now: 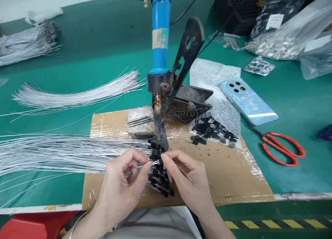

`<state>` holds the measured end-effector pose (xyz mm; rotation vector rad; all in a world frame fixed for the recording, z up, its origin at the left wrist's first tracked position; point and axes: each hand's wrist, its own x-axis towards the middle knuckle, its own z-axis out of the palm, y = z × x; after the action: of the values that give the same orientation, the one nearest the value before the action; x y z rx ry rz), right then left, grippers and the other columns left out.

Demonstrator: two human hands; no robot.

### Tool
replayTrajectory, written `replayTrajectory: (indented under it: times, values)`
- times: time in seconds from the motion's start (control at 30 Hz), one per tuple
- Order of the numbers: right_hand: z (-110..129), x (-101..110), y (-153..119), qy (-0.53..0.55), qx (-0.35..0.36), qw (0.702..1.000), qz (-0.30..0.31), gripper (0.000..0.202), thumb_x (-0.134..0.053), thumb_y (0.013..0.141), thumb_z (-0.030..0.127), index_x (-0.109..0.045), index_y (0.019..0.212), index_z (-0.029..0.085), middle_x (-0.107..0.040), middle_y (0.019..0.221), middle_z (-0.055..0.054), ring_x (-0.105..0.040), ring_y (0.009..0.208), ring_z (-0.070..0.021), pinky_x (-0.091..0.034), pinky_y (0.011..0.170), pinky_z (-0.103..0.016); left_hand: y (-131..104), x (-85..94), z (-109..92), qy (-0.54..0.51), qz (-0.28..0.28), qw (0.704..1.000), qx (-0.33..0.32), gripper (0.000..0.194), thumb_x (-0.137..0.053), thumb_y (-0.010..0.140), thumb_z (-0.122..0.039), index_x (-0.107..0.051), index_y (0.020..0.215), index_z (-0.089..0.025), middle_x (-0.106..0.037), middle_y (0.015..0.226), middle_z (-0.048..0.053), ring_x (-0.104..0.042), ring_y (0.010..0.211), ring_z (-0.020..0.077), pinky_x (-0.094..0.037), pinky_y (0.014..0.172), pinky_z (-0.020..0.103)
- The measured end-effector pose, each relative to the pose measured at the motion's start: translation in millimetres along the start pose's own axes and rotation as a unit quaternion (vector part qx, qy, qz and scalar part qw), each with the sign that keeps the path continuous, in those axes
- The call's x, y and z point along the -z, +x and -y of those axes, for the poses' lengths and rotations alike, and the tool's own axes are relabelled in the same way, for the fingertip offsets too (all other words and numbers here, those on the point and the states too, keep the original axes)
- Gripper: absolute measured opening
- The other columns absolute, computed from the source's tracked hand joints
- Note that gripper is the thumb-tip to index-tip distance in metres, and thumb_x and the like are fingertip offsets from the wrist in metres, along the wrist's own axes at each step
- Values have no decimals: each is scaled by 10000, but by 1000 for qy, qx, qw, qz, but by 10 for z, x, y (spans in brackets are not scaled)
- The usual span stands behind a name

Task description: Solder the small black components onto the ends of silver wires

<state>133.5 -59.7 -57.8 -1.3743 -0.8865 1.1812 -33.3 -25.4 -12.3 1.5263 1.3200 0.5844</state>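
Open cardboard [228,176] beside right hand [188,173], blue tool [160,55] obstructing

The left forearm [89,223] and right forearm [214,221] angle inward from below, the left hand [124,182] pinching between thumb and index finger with its other fingers curled, the right hand [188,180] just beside it, thumb near index finger, whether those tips meet being unclear.

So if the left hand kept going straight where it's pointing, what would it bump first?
The left hand would probably bump the right hand first, though small black rectangular pieces lie close by; depth is unclear.
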Motion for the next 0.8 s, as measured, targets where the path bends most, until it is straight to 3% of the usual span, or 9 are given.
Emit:
replayTrajectory:
  times: [0.6,0.7,0.8]
  values:
    - [-3,-29,-29,5,-18,1000,-14,288,-734,941,396,-725,733,197,-547,570,47,-452,479,-95,-395,464,-211,-12,-5,33,10,-17,1000,-18,164,-601,993,-241,-619,833,-209,-658,833,18,-423,559,113,-356,510,267]
    - [-54,73,-28,37,6,999,-9,309,-651,1001,457,-816,938,204,-725,782,-27,-612,598,-136,-518,560,-245,6,2,37,32,-30,999,-31,157,-607,988,-225,-628,834,-207,-674,828,22,-469,587,123,-394,551,276]
    - [-147,296,24,99,59,993,-3,557,-389,1086,548,-818,1156,199,-814,1013,-108,-752,842,-227,-617,709,-345,39,10,54,63,-51,995,-60,157,-619,972,-176,-635,818,-205,-691,849,31,-567,680,148,-437,613,290]
